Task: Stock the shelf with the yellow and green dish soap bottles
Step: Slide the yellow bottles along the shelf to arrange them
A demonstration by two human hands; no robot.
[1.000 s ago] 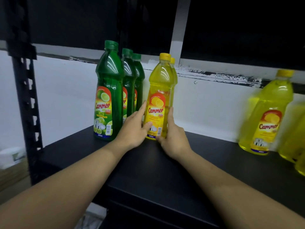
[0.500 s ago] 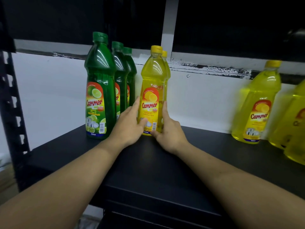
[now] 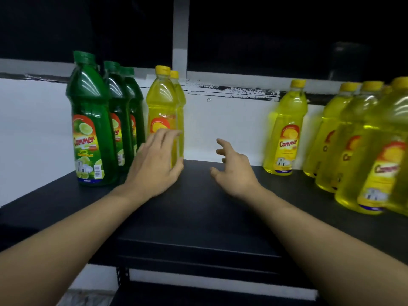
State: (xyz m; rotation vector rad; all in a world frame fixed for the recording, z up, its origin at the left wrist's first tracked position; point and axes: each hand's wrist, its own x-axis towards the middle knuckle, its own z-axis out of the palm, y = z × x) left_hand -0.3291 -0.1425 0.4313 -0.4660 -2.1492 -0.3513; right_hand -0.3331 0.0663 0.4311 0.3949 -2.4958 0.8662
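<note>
On the black shelf in front of me the stock stands in short files running back toward the white wall. At the left end a front green bottle stands upright with its lime label facing out. Two more green bottles are lined up close behind it, each partly hidden by the one ahead. Just beside them, to the right, stands the front yellow bottle, and a second yellow bottle is tucked right behind it so that little more than its cap and one edge show. The person's left hand is spread across the lower front of that yellow bottle and covers most of the label. Its fingers are fairly straight and fanned rather than wrapped round the bottle, and the thumb is down near the base. The blur keeps me from telling how firmly it presses. The right hand hangs over bare shelf, apart from every bottle, fingers loosely splayed and holding nothing. Further right a lone yellow bottle stands upright near the wall. Beyond it a crowded group of yellow bottles fills the shelf's right end, blurred toward the edge of view.
</note>
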